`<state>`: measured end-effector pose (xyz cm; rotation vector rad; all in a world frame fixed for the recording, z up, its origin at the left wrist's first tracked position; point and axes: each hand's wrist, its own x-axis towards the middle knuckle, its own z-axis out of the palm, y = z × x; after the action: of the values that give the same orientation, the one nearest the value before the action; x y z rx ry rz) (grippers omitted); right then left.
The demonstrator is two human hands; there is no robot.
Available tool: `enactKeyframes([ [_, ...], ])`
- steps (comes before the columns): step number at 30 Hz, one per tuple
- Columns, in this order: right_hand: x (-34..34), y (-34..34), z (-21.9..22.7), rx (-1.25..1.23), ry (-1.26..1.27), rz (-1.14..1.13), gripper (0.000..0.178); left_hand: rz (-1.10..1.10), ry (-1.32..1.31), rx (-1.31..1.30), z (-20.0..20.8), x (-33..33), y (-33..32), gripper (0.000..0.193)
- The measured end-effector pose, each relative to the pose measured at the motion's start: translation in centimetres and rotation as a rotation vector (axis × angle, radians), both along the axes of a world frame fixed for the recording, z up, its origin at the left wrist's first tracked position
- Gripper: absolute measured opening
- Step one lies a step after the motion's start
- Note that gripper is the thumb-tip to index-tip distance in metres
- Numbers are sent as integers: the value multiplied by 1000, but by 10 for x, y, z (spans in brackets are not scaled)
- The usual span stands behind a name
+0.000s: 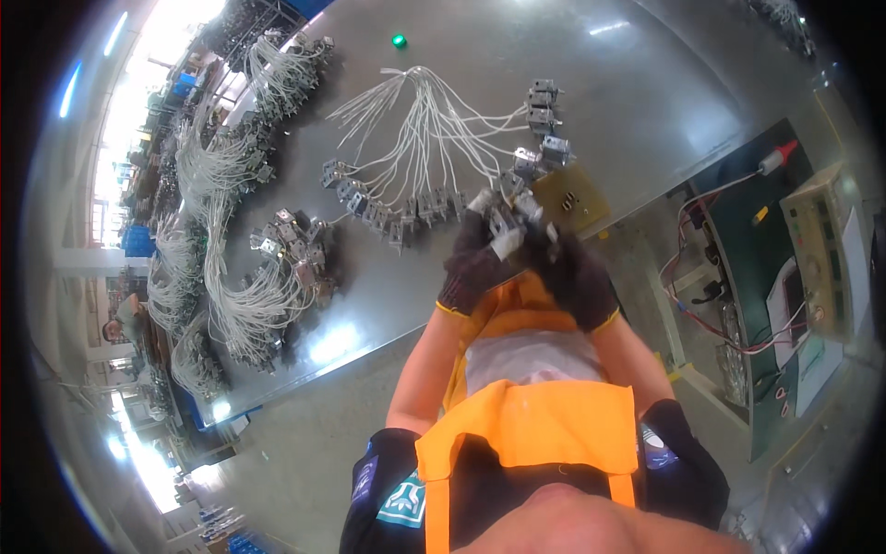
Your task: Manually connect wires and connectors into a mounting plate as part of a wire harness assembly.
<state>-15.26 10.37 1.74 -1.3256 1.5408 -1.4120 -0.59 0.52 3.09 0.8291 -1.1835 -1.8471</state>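
Observation:
Both my hands wear dark gloves with pale fingertips and meet at the table's near edge. Between them is a small boxy metal part (503,222); its exact kind is unclear. My left hand (469,263) has its fingers closed on it. My right hand (568,272) is against the part's right side, its fingers dark and blurred. Just beyond lies a fanned bundle of white cables (420,129). Similar metal parts (401,222) hang on the cable ends in a curved row, with several more (543,106) up the right side. A brownish plate with slots (570,198) sits beside my right hand.
Heaps of cabled metal parts (300,245) cover the left of the metal table (637,102). A green round object (399,41) lies at the far side. To the right, a dark bench (729,249) holds a beige instrument box (817,258), wires and a red-tipped lead (780,157).

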Motion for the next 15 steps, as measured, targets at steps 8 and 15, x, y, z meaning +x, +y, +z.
enactKeyframes([
  [8, 2, 13, -21, -51, -407, -250, 20, 20, -528, -720, -35, -22, -8, 61],
  [15, 15, 2, -20, -42, 5, -124, 20, -97, -287, -249, -29, -25, -9, 46],
])
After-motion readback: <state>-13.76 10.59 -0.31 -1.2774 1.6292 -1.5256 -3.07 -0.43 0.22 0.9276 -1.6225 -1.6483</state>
